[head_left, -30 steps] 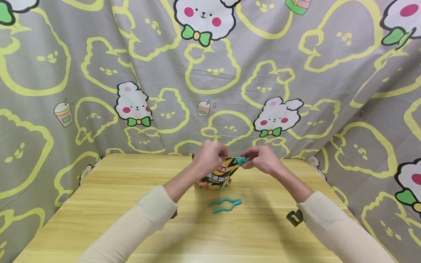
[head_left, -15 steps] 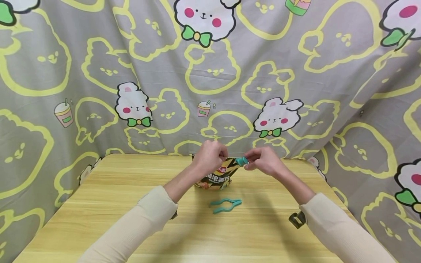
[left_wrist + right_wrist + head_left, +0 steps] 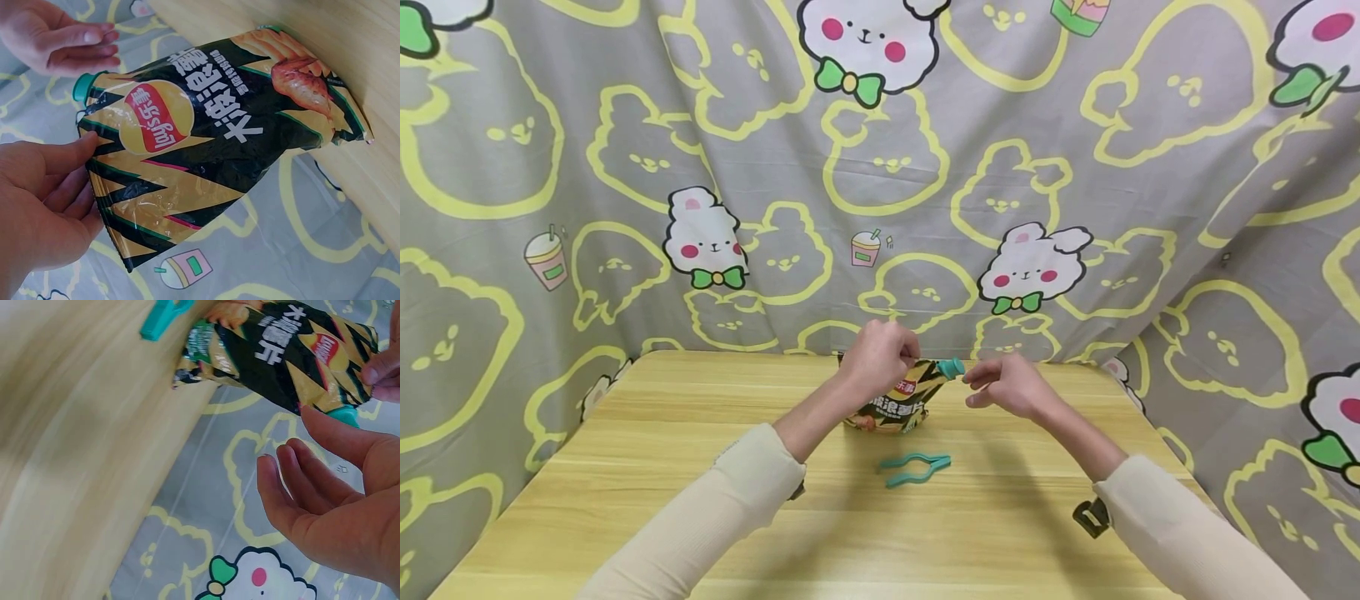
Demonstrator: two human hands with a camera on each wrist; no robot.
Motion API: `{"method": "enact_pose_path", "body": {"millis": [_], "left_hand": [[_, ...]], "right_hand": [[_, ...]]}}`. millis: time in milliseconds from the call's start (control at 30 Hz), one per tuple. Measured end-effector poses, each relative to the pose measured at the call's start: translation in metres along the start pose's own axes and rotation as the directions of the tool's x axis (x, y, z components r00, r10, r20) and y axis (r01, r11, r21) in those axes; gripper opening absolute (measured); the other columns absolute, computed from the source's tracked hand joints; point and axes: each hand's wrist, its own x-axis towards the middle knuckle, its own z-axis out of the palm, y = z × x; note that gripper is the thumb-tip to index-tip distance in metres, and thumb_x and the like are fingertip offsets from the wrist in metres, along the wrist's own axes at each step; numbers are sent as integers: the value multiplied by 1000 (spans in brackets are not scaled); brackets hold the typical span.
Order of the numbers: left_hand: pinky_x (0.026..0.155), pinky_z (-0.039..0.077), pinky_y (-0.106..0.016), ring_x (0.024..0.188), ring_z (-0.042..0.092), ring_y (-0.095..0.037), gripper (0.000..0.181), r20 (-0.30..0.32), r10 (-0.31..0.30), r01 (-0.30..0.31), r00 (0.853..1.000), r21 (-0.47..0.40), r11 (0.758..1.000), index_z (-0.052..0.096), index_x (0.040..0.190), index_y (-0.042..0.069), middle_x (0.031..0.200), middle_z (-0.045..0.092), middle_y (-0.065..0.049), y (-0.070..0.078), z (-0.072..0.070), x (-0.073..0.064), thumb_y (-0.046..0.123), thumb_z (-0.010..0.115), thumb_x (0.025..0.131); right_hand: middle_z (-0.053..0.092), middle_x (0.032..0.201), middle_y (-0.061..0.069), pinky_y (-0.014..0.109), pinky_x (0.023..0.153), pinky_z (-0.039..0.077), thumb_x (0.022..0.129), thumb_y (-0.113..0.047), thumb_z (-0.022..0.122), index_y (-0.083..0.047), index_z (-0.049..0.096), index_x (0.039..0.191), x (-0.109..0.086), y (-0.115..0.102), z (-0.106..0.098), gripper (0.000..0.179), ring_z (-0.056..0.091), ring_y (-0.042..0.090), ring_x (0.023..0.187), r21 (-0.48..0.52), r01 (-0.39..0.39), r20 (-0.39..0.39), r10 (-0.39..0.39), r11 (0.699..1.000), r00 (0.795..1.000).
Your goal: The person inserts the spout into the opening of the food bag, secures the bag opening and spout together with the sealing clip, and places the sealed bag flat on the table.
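Note:
A Lay's potato chip bag (image 3: 206, 150), black and gold, stands on the table. My left hand (image 3: 876, 360) pinches its top edge between thumb and fingers, plainest in the left wrist view. At the bag's upper right corner sits a teal spout-like cap (image 3: 952, 368), green in the left wrist view (image 3: 84, 89) and partly behind my thumb in the right wrist view. My right hand (image 3: 1011, 386) is a little to the right of the cap, fingers relaxed and spread, holding nothing; a gap shows between them in the head view.
A teal tong-shaped clip (image 3: 917, 469) lies on the wooden table (image 3: 737, 533) in front of the bag, its two arms spread. A grey patterned curtain (image 3: 895, 233) hangs behind the table and along both sides.
My right hand has let go of the teal cap and drawn back to the right and slightly down. The cap stays on the bag's corner. My left hand has not moved.

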Motion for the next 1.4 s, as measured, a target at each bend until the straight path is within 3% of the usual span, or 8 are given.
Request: {"method": "enact_pose_path", "body": {"millis": [333, 567, 1100, 1400], "left_hand": [[66, 56, -25, 70, 68, -12, 33, 14, -18, 17, 1000, 3, 1000, 80, 81, 8, 81, 76, -3, 0, -1, 0, -16, 57, 83], [68, 57, -26, 74, 70, -13, 32, 30, -41, 41, 999, 2, 999, 81, 83, 9, 84, 77, -2, 0, -2, 0, -14, 58, 85], [71, 60, -29, 78, 74, -16, 33, 7, -9, 9, 1000, 5, 1000, 81, 83, 7, 85, 78, -4, 1, -1, 0, -16, 57, 82], [69, 58, -26, 75, 71, -13, 34, 16, -11, 11, 1000, 8, 1000, 80, 82, 8, 83, 77, -2, -1, -1, 1, -16, 56, 82]], "right_hand": [[76, 101, 8, 40, 82, 59, 79, -10, 84, -4, 78, 105, -7, 17, 24, 28, 71, 27, 100, -14, -10, 33, 10, 1000, 999], [77, 97, 10, 36, 77, 57, 77, -6, 83, -5, 78, 99, -10, 20, 44, 22, 70, 20, 90, -30, -4, 41, 5, 1000, 999], [77, 86, 8, 32, 73, 57, 71, 0, 81, -4, 79, 88, -9, 24, 82, 18, 70, 17, 84, -10, 50, 35, -49, 999, 998], [77, 80, 6, 30, 69, 53, 64, 7, 79, -5, 79, 82, -11, 24, 95, 21, 64, 12, 76, 36, 22, 45, -23, 999, 999]]}}
